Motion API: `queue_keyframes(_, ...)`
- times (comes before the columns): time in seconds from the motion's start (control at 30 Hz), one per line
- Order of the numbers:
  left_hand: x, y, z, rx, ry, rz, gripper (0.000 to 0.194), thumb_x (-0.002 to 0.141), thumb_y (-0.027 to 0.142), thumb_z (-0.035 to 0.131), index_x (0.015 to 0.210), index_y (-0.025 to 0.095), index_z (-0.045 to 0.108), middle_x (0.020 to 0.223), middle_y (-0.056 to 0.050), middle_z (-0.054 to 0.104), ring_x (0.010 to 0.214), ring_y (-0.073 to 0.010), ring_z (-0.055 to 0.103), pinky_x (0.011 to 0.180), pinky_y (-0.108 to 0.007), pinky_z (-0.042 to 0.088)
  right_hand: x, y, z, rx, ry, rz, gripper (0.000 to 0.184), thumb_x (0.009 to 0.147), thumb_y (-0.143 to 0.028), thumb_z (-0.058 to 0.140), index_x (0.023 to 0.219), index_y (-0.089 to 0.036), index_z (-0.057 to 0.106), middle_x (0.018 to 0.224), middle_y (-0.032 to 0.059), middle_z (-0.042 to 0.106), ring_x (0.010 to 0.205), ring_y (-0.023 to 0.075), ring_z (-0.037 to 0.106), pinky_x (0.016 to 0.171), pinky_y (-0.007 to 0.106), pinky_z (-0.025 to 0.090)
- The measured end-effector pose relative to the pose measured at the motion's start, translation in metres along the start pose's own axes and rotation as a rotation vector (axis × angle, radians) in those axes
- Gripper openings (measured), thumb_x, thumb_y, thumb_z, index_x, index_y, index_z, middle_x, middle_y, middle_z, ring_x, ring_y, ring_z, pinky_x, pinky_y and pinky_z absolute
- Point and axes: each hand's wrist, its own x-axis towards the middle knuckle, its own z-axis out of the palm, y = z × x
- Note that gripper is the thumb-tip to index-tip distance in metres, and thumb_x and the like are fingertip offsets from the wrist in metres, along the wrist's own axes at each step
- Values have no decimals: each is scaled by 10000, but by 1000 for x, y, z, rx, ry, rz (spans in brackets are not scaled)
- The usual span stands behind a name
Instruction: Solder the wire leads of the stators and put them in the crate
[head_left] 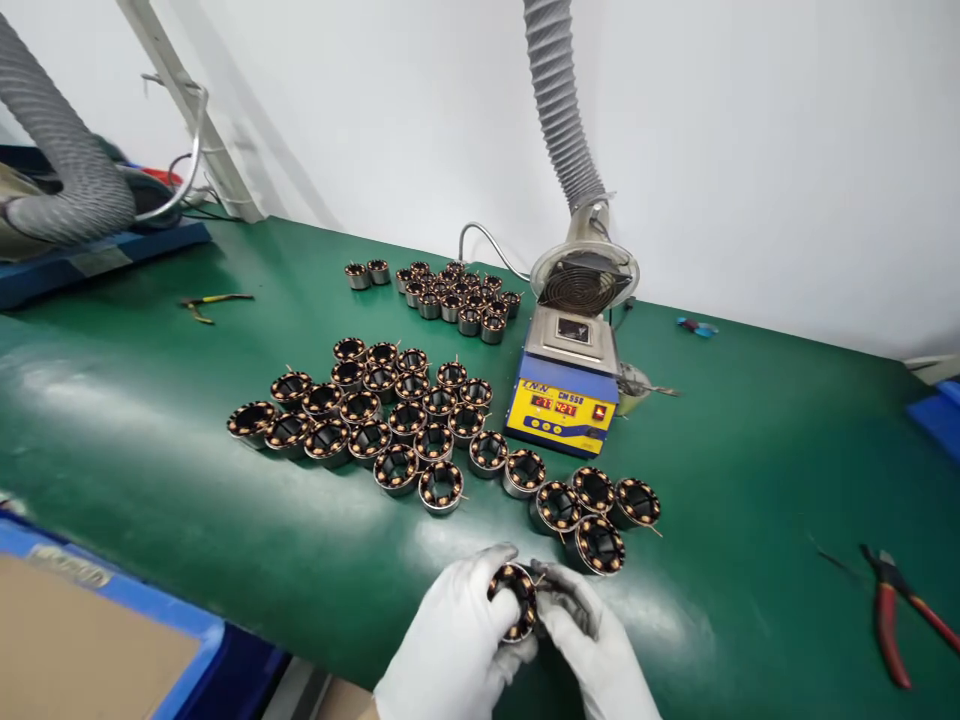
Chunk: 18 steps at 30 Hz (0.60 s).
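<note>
My left hand point(457, 635), in a white glove, grips a motor stator point(527, 600), a steel ring with copper windings inside. Its thumb reaches into the ring's opening, and the stator is tilted toward me. At the ring's right edge, my gloved right hand point(589, 635) has its fingertips, darkened with dirt, pinched around a short wire end. The fingers partly hide that wire. Just beyond my hands stands a small group of similar stators point(600, 545), with a larger cluster of stators point(367, 410) to the left.
A solder pot point(562, 400) with a lit display stands under a fume extraction hose point(562, 110). More stators point(457, 295) sit behind. Red-handled cutters point(886, 620) lie at right, yellow-handled pliers point(217, 299) at far left. A blue bin point(187, 640) is at lower left of the green table point(750, 460).
</note>
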Motion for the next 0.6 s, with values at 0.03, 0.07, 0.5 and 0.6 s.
queue_keyframes(0.03, -2, 3, -2, -103, -18, -22, 393, 629, 45, 710, 968, 201, 583, 1123, -86, 594, 925, -258, 603, 782, -363, 531, 0, 1, 0, -17, -2, -5, 378, 564, -490, 796, 802, -209, 710, 773, 58, 701, 692, 205, 632, 651, 305, 523)
queue_keyframes(0.07, -2, 5, -4, -212, -30, -38, 396, 604, 20, 711, 924, 219, 591, 1061, -47, 606, 871, -223, 603, 749, -314, 517, 1, 1, 1, -41, -11, -15, 355, 555, -491, 795, 736, -200, 702, 699, 43, 681, 611, 184, 601, 583, 287, 506)
queue_keyframes(0.5, -7, -16, -24, -1295, -305, -193, 367, 714, 477, 730, 857, 149, 648, 1096, -137, 623, 1006, -320, 590, 872, -398, 464, -7, -61, -7, 477, -193, -157, 255, 617, -393, 823, 635, -211, 645, 558, -39, 499, 455, 74, 423, 447, 208, 359)
queue_keyframes(0.6, -1, -18, -34, -1159, -221, -193, 191, 683, 299, 754, 797, 176, 663, 1279, -93, 536, 1167, -320, 500, 977, -379, 396, -11, -32, 2, 344, -314, -7, 404, 560, -441, 849, 869, -217, 714, 764, 56, 669, 670, 169, 612, 610, 275, 485)
